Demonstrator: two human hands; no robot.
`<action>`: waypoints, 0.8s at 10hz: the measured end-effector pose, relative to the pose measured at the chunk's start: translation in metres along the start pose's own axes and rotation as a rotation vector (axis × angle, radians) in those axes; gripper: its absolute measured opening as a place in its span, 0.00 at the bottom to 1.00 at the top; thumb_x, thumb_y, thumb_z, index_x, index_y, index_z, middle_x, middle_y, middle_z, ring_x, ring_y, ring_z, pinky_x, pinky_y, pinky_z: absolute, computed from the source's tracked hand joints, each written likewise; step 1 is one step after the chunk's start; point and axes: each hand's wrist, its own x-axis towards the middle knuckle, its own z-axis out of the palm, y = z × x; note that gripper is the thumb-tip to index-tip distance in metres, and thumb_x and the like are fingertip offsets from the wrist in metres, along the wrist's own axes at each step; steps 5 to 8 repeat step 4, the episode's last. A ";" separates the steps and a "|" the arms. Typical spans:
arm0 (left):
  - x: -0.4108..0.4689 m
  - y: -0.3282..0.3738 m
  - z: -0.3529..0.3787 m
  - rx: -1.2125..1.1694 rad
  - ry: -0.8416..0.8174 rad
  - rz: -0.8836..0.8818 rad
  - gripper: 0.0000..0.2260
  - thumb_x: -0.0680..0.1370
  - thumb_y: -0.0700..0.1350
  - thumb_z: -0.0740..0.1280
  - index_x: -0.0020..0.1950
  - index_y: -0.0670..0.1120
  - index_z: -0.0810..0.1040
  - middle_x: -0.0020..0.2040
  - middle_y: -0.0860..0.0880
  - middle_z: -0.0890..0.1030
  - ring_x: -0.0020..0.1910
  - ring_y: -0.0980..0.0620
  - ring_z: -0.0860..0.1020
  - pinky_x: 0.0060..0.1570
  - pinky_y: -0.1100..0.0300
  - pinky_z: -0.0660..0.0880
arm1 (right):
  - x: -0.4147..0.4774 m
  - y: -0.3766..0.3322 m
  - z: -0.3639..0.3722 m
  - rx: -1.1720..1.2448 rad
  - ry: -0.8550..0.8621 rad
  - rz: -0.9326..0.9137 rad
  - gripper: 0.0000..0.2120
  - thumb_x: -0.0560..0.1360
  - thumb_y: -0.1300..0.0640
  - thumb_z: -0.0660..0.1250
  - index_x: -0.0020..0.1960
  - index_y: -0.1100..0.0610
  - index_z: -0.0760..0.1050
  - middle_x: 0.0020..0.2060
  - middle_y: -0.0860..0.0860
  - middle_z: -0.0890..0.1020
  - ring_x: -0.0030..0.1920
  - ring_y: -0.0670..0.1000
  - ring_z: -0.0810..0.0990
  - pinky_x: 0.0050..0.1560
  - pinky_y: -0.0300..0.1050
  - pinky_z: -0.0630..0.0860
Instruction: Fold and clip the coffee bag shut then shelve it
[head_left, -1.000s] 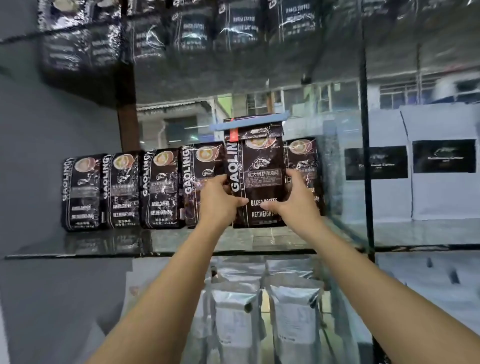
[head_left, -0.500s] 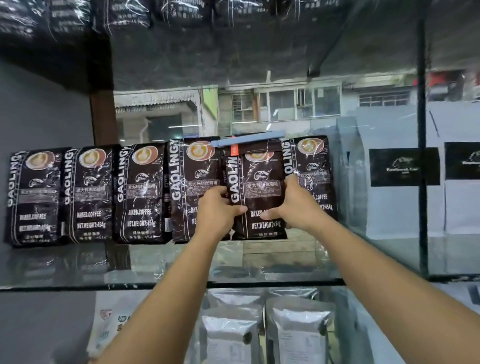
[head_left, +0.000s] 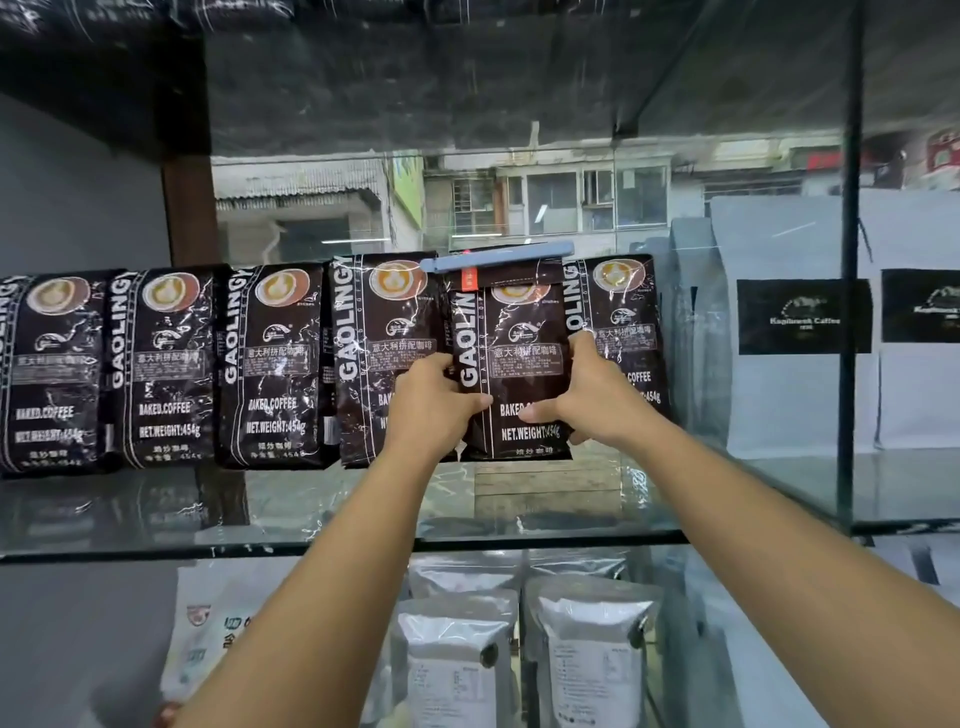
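The coffee bag (head_left: 511, 364) is glossy dark film, creased, catching white glints, as are the bags in the row (head_left: 270, 364) beside it. The clip (head_left: 496, 257) across its folded top looks like smooth matt blue plastic. The shelf (head_left: 311, 519) is clear, reflective glass. The pouches (head_left: 592, 654) below are shiny silver foil with matt white labels.
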 end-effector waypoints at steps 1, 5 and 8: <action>-0.005 0.001 0.000 0.088 -0.029 -0.005 0.29 0.71 0.44 0.71 0.69 0.42 0.63 0.58 0.40 0.78 0.53 0.42 0.77 0.56 0.45 0.75 | -0.004 0.000 0.001 -0.009 0.007 0.016 0.40 0.65 0.54 0.75 0.67 0.53 0.53 0.61 0.56 0.74 0.51 0.56 0.77 0.46 0.56 0.81; -0.028 0.011 -0.018 0.074 0.095 0.057 0.25 0.74 0.51 0.66 0.69 0.47 0.65 0.65 0.46 0.74 0.60 0.48 0.73 0.58 0.53 0.68 | -0.031 -0.007 -0.025 0.025 0.192 -0.039 0.28 0.70 0.48 0.69 0.65 0.55 0.62 0.52 0.53 0.77 0.51 0.54 0.76 0.54 0.53 0.74; -0.028 0.011 -0.018 0.074 0.095 0.057 0.25 0.74 0.51 0.66 0.69 0.47 0.65 0.65 0.46 0.74 0.60 0.48 0.73 0.58 0.53 0.68 | -0.031 -0.007 -0.025 0.025 0.192 -0.039 0.28 0.70 0.48 0.69 0.65 0.55 0.62 0.52 0.53 0.77 0.51 0.54 0.76 0.54 0.53 0.74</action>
